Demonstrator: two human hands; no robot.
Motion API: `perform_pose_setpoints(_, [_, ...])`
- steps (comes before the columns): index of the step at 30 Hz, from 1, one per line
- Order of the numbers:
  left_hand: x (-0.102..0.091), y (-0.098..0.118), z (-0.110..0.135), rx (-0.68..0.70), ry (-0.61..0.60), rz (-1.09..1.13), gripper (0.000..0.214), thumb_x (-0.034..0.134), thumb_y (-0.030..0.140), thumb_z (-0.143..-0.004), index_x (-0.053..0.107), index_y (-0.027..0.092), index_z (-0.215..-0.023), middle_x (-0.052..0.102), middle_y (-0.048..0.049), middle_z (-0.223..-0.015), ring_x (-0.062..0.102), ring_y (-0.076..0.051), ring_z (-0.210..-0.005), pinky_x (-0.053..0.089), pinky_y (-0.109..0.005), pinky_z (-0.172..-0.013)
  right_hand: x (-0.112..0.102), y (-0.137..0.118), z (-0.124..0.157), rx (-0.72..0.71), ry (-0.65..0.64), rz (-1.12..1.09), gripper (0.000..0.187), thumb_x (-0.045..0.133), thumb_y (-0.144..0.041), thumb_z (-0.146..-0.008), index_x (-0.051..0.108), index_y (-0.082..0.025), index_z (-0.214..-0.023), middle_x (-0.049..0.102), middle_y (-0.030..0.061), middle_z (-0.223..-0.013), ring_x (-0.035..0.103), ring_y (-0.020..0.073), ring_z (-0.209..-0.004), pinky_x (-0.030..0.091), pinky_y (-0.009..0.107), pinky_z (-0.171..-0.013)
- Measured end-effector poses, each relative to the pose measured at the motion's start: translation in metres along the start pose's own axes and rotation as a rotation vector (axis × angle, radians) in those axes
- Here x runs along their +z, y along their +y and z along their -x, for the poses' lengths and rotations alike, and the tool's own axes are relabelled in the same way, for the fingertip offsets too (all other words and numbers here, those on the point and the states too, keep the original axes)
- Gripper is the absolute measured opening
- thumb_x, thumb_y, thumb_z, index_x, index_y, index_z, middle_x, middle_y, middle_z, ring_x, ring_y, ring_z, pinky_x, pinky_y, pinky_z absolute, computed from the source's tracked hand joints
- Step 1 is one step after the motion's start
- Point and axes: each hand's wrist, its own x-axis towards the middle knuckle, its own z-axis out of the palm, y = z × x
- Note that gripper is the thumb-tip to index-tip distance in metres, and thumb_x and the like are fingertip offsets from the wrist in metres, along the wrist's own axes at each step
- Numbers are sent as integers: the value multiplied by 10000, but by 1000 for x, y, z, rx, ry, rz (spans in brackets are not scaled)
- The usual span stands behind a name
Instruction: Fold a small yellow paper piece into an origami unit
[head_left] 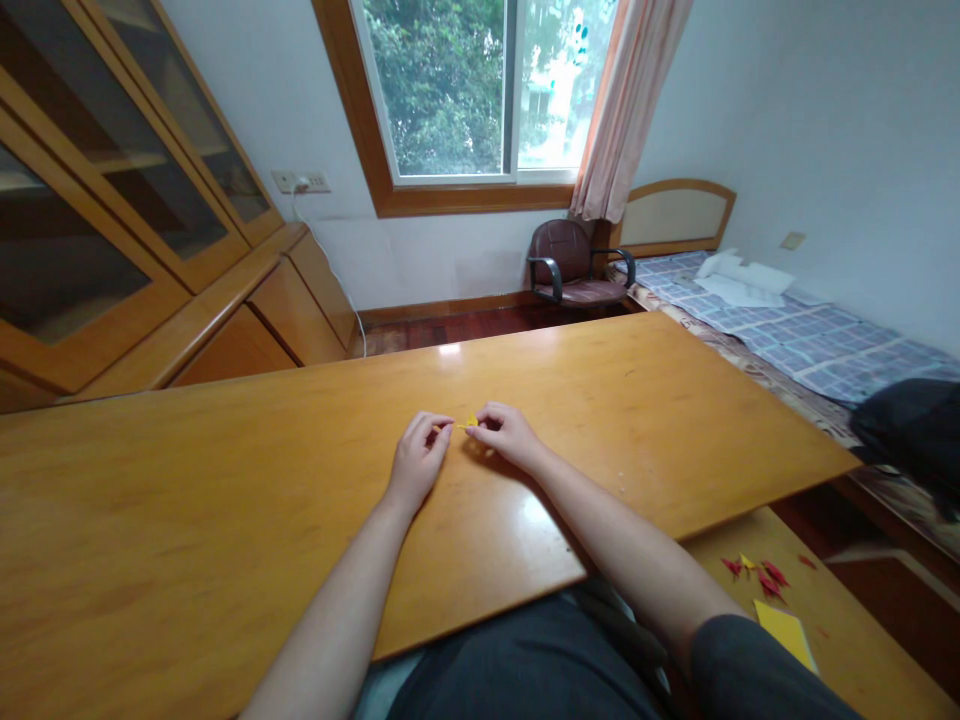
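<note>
Above the middle of the wooden table, a small yellow folded paper crane is pinched between the thumb and fingers of my right hand. One thin point of the paper sticks out to the left. My left hand is closed in a pinch right at that point, thumb and forefinger nearly together. Whether its fingertips touch the paper is too small to tell. Part of the crane is hidden behind my right fingers.
Several red and yellow folded paper pieces lie with yellow paper sheets on a lower wooden surface at right. Beyond the table stand an armchair, a bed with a black bag, and a glass-door cabinet.
</note>
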Motion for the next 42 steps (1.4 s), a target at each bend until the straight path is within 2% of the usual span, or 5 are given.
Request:
perform_pose_setpoints(13, [-1, 3, 0, 98, -8, -43, 124, 565, 253, -897, 635, 195, -813, 604, -25, -796, 575, -152, -743, 467, -265, -683, 0, -1, 0, 3, -15, -14, 246, 696, -376, -790, 610, -160, -709, 526, -26, -665, 473, 108, -629, 357, 228, -603])
perform_pose_setpoints(20, [-1, 3, 1, 88, -16, -61, 143, 572, 240, -879, 599, 197, -746, 576, -15, -746, 555, -151, -711, 452, -267, -666, 0, -1, -1, -32, -18, 8, 248, 696, -370, -794, 596, -162, -705, 522, -27, -661, 478, 110, -629, 357, 233, -608])
perform_pose_setpoints(27, [0, 1, 0, 45, -31, -8, 112, 570, 280, -892, 644, 198, -872, 609, -27, -850, 585, -147, -749, 478, -265, -699, 0, -3, 0, -11, -17, 35, 282, 680, -417, -809, 604, -162, -714, 528, -22, -681, 486, 112, -651, 373, 236, -623])
perform_pose_setpoints(32, [-1, 3, 0, 57, -46, -10, 156, 570, 315, -899, 650, 196, -837, 599, -28, -815, 581, -147, -744, 473, -261, -683, 0, -4, 0, -15, -29, 31, 253, 682, -392, -818, 632, -158, -736, 553, -11, -701, 508, 117, -662, 387, 239, -635])
perform_pose_setpoints(42, [-5, 5, -1, 31, 20, -10, 163, 571, 297, -891, 633, 196, -780, 610, -23, -788, 566, -152, -742, 463, -268, -692, -3, -8, -1, -12, -41, 29, 205, 610, -327, -890, 700, -163, -805, 637, 17, -774, 586, 136, -753, 434, 255, -728])
